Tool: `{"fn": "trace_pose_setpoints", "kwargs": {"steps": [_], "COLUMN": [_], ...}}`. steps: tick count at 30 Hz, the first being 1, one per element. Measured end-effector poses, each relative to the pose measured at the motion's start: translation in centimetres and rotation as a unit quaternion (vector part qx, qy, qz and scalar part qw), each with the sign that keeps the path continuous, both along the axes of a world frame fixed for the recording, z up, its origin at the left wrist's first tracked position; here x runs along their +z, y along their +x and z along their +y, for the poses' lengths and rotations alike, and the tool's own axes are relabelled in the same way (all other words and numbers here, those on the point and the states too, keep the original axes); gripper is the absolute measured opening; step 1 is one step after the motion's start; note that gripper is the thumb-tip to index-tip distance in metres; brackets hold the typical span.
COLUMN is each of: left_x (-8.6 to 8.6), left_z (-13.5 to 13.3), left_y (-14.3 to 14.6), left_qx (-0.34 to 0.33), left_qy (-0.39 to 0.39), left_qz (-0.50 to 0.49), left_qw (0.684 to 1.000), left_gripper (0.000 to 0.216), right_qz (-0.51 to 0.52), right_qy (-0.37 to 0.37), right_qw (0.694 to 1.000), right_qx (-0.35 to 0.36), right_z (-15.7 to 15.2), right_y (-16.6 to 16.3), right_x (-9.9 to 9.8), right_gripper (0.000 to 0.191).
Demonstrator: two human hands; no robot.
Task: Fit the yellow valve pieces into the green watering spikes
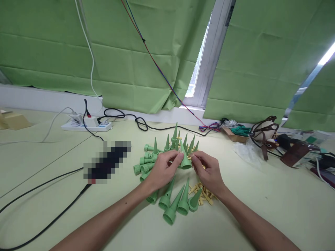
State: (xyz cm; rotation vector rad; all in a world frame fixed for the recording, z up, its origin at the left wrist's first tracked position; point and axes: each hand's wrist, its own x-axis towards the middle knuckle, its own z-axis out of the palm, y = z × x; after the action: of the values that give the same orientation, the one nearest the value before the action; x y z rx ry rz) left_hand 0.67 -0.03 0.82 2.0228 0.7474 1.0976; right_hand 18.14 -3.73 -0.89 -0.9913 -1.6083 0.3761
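My left hand (167, 165) grips a green plastic watering spike (186, 162), a hollow cone with its wide end towards me and its tip pointing up and away. Just right of that spike, my right hand (208, 170) is closed in a pinch; whatever sits between its fingertips is too small to make out. Under and around both hands lie several more green spikes (171, 212), some on their sides and others standing tip up behind. Small yellow T-shaped plastic pieces (206, 195) form a loose pile below my right hand.
A white power strip (86, 125) with plugs stands at the back left. Black cable (162, 128) runs along the wall. A blurred-out dark object (107, 162) lies to the left. Rightward are a clear plastic bag (247, 153), a cardboard box (235, 136) and a dark red object (298, 155).
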Motion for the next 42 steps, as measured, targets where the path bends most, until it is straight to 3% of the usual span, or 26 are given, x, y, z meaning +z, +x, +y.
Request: {"fn": "trace_pose_setpoints", "kwargs": {"steps": [6,15,22,42], "left_x": [-0.1,-0.3,-1.0,-1.8], "left_z": [0.0,0.2,0.6,0.8], "left_y": [0.0,-0.2,-0.2,-0.2], "left_qx": [-0.012,0.003,-0.009,-0.006], "left_qy": [0.003,0.126,0.166,0.252], "left_qz": [0.009,0.027,0.012,0.045], "left_qw": [1.0,0.992,0.986,0.967], "left_gripper": [0.033,0.02,0.004,0.022], "right_qz": [-0.017,-0.032,-0.048,-0.047], "right_qy": [0.018,0.023,0.01,-0.045], "right_qw": [1.0,0.999,0.999,0.998], "right_qx": [-0.002,-0.004,-0.01,-0.004], "right_z": [0.1,0.3,0.0,0.2], "right_y": [0.1,0.2,-0.3,-0.4], "right_x": [0.0,-0.1,-0.2,0.1], "right_gripper": [0.017,0.017,0.016,0.02]}}
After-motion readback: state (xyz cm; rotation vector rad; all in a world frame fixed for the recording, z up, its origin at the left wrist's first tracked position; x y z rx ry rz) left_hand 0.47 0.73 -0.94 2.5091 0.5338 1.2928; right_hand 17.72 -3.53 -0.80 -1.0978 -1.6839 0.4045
